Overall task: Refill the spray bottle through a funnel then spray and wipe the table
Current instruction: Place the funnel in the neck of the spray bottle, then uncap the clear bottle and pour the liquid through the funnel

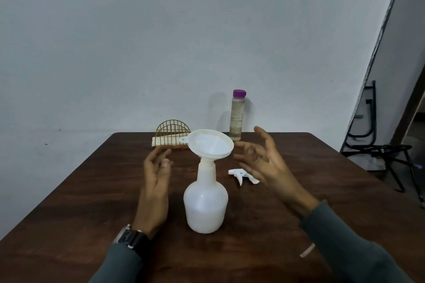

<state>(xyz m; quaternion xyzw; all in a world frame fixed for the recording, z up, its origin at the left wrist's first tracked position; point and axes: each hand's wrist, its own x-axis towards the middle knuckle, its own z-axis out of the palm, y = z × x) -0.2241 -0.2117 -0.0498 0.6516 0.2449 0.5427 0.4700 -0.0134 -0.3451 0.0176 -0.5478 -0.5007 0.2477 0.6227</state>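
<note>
A white translucent spray bottle (205, 204) stands upright in the middle of the dark wooden table (80, 202), without its head. A white funnel (210, 146) sits tilted in its neck. The white trigger spray head (242, 174) lies on the table to the right, partly behind my right hand. My left hand (155, 181) hovers open just left of the bottle. My right hand (264, 161) is open to the right of the funnel, fingers spread, touching nothing. At the table's far edge stands a clear bottle with a purple cap (236, 117), holding pale liquid.
A gold wire holder (172, 135) with a folded pale cloth in it sits at the far edge, behind the funnel. A plain wall rises behind the table. A black folded metal frame (379, 151) stands on the floor to the right.
</note>
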